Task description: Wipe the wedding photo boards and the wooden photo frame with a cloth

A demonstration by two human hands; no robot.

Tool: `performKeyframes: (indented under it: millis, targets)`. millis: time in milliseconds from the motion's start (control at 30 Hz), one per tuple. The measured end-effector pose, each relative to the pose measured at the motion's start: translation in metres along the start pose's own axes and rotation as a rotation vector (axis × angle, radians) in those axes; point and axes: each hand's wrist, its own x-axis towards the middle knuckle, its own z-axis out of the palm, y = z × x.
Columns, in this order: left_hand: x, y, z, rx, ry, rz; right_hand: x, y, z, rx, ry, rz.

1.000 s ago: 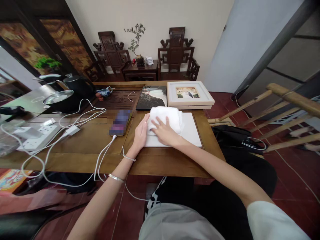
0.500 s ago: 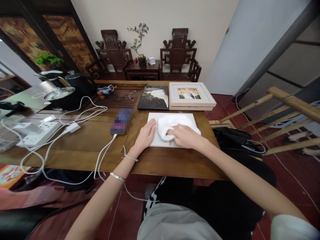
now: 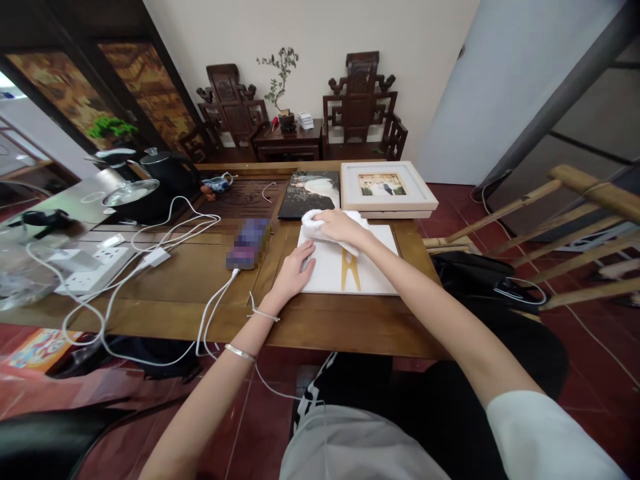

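Observation:
A white board with a gold mark on it lies flat on the wooden table in front of me. My right hand presses a bunched white cloth onto the board's far left corner, fingers closed over it. My left hand lies flat and open on the board's left edge, holding it down. Just beyond the board sit a dark picture and a white framed photo.
A phone on a white charging cable lies left of the board. Further left are tangled white cables, a power strip, and kettles. Bamboo chair rails stand to the right. Carved chairs and a small plant stand at the back wall.
My right hand has slid the cloth from the board's near middle to its far left corner, uncovering the gold mark. My left hand stays on the left edge.

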Motion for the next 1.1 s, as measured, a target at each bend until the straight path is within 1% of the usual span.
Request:
performKeyframes:
  millis: [67, 167, 233, 300, 367, 467, 533, 600, 667, 733, 800, 967, 1033, 1100]
  targets:
    - [0.0, 0.0, 0.001, -0.005, -0.003, -0.003, -0.011, 0.016, -0.011, -0.003, 0.009, 0.027]
    - [0.0, 0.0, 0.002, 0.0, -0.003, -0.002, -0.042, 0.049, -0.024, -0.014, 0.058, 0.079]
    - [0.0, 0.0, 0.002, 0.006, -0.002, 0.002, -0.07, 0.067, -0.023, -0.022, 0.124, 0.112]
    - [-0.001, 0.001, 0.003, 0.009, -0.002, 0.005, -0.104, 0.076, -0.013, -0.052, 0.19, 0.113]
    - [0.0, 0.001, 0.003, 0.012, -0.003, 0.007, -0.14, 0.074, 0.001, -0.112, 0.16, 0.061]
    - [0.0, 0.002, 0.003, 0.017, -0.009, 0.008, -0.193, 0.053, 0.017, -0.161, 0.139, -0.076]
    - [0.001, 0.002, 0.003, 0.019, -0.01, 0.01, -0.219, 0.037, 0.018, -0.132, 0.087, -0.148]
    - [0.001, 0.001, 0.003, 0.019, -0.005, 0.014, -0.234, 0.025, 0.012, -0.083, 0.026, -0.17]
    - [0.001, 0.001, 0.003, 0.016, 0.003, 0.013, -0.235, 0.022, 0.002, -0.047, -0.031, -0.143]
    - [0.001, 0.001, 0.003, 0.012, 0.006, 0.011, -0.224, 0.028, -0.007, -0.039, -0.056, -0.095]
    - [0.001, 0.001, 0.003, 0.012, 0.0, 0.008, -0.202, 0.042, -0.014, -0.04, -0.031, -0.05]
    - [0.0, 0.003, 0.001, 0.017, -0.01, 0.001, -0.132, 0.085, -0.025, 0.042, 0.05, 0.012]
    - [0.0, 0.004, 0.0, 0.015, -0.012, 0.005, -0.111, 0.093, -0.027, 0.048, 0.085, 0.04]
    - [0.0, 0.004, 0.0, 0.014, -0.012, 0.007, -0.097, 0.09, -0.024, 0.046, 0.127, 0.064]
